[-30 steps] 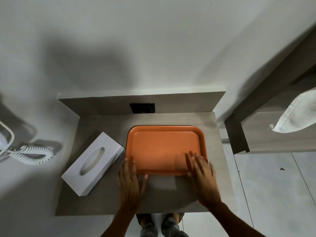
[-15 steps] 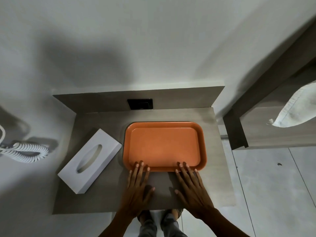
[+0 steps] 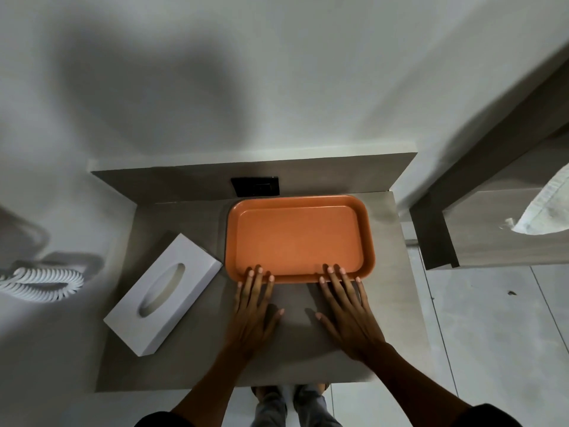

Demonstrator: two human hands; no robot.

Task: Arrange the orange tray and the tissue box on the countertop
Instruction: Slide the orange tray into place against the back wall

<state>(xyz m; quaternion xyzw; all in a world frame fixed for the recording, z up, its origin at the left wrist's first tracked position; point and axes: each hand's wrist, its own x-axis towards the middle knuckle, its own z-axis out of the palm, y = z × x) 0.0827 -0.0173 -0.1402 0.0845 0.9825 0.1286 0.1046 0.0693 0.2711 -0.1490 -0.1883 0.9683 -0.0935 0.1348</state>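
The orange tray (image 3: 300,238) lies flat on the grey countertop (image 3: 191,365), its far edge close to the back panel. My left hand (image 3: 254,312) and my right hand (image 3: 348,312) rest palm-down on the counter, fingers spread, fingertips touching the tray's near rim. Neither hand holds anything. The white tissue box (image 3: 164,294) sits at an angle on the counter's left side, its corner just short of the tray's left edge.
A black socket plate (image 3: 255,186) is set in the back panel behind the tray. A white coiled cord (image 3: 40,282) hangs at the left wall. A wooden bed frame (image 3: 492,229) with white bedding (image 3: 545,208) stands right; tiled floor lies beyond the counter's right edge.
The tray has slid away from me toward the back panel. My hands have pulled off its surface, and now only the fingertips touch the near rim.
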